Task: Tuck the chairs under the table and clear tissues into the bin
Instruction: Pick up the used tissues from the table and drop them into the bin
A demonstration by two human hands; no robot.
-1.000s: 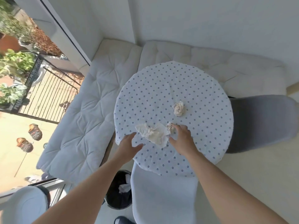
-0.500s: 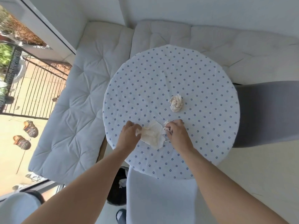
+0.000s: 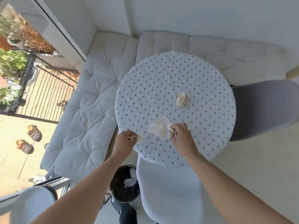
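Head view: I'm clearing tissues; right hand pinches a small wad beside the flat tissue near the table's near edge, left hand seemingly nips a scrap; bin next.

strong daylight is pouring in from the terrace at left, overexposing its paving. the white wall is glowing evenly, with only soft shadows indoors. wide-angle distortion is bending the edges, and the forearms are smearing slightly near the bottom.
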